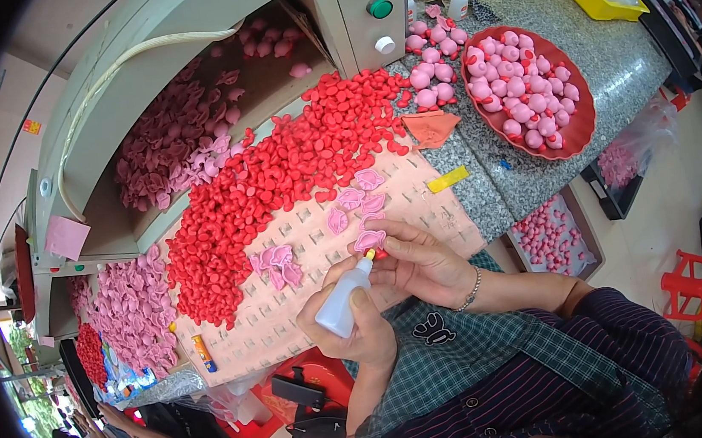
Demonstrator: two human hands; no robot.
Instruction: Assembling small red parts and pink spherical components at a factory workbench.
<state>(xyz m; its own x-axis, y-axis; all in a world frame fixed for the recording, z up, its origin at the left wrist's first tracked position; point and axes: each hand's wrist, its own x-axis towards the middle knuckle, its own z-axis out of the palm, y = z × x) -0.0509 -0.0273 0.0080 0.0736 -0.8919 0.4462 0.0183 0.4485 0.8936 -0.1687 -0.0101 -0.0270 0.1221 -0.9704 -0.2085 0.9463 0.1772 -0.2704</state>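
By the pink-covered worktop's (pixel 249 349) near edge, we're apparently gluing, our left hand (pixel 374 336) clasping a white plastic squeeze bottle (pixel 344 302), our right (pixel 429 269) pinching a small rounded red piece (pixel 382 254); next calls for gentle squeezing.

Heaped red pieces (pixel 277 171) are lying across the way into the grey machine (pixel 363 47); bare mat (pixel 257 340) is leaving passage between the left hand (pixel 373 345) and 1 orange tube (pixel 203 353).

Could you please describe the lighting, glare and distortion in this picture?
Head view: black corners, with the machine seemingly bowed by the fisheye lens; head view: shadow inside its opening, brighter light on the red pieces outside; head view: soft glare on the grey counter; head view: bottle reasonably sharp.
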